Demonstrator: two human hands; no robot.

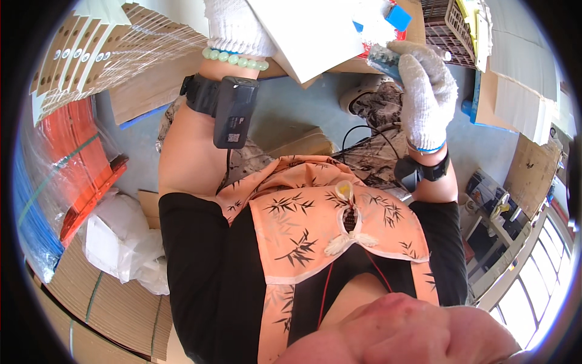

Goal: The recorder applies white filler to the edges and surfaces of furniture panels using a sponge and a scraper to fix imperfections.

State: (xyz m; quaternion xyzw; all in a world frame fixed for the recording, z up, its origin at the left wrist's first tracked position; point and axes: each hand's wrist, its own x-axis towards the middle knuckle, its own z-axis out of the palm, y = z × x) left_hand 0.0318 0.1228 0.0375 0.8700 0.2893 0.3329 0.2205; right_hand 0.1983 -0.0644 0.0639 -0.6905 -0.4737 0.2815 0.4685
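Note:
My left hand (239, 27), in a white knitted glove, reaches up at the top edge beside a large white panel (321, 36). Its fingers lie outside the picture or out of sight, so their closing does not show. My right hand (427, 91), also gloved, is closed round a worn grey-blue block-shaped tool (387, 62) whose exact kind I cannot make out. That tool is just right of the panel, apart from its edge. White scraps with a blue piece (398, 18) lie beyond it on brown cardboard.
Stacked slotted cardboard (121, 54) stands at the left, above wrapped orange sheets (73, 145) and white plastic bags (121, 242). A brown plastic crate (448, 30) is at the far right, with pale stacked sheets (521, 97) nearby. A black cable (357, 130) loops near my legs.

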